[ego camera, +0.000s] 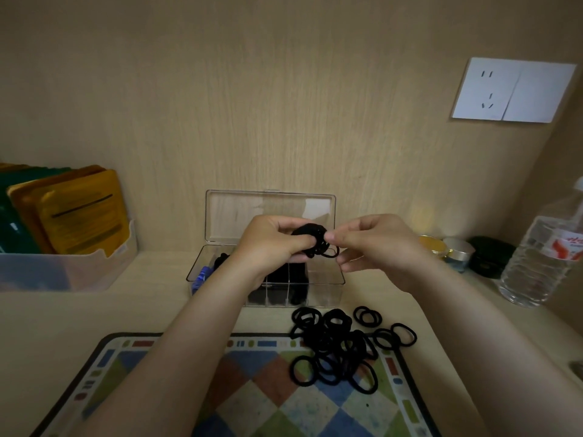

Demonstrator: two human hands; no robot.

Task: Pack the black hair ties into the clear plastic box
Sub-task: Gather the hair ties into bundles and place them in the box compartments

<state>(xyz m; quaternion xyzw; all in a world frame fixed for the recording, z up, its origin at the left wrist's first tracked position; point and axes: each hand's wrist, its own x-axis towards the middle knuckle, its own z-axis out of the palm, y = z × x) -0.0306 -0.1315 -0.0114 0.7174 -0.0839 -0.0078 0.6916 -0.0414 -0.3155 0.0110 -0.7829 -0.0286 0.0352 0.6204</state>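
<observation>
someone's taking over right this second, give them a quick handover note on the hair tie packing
Left hand: its grip holds a bunch of black hair ties above the clear plastic box.
Right hand: pinches that bunch's edge.
Done: lid is open, and packed ties fill some middle compartments.
Left: the held bunch, plus the loose pile in front of the box, partly on the mat.

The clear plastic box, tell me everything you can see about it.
The clear plastic box is a transparent rectangular case with inner dividers, sitting on the desk. Its lid stands open and upright behind it. Some middle compartments hold black hair ties, something blue lies at its left end, and the right end looks empty.
</observation>
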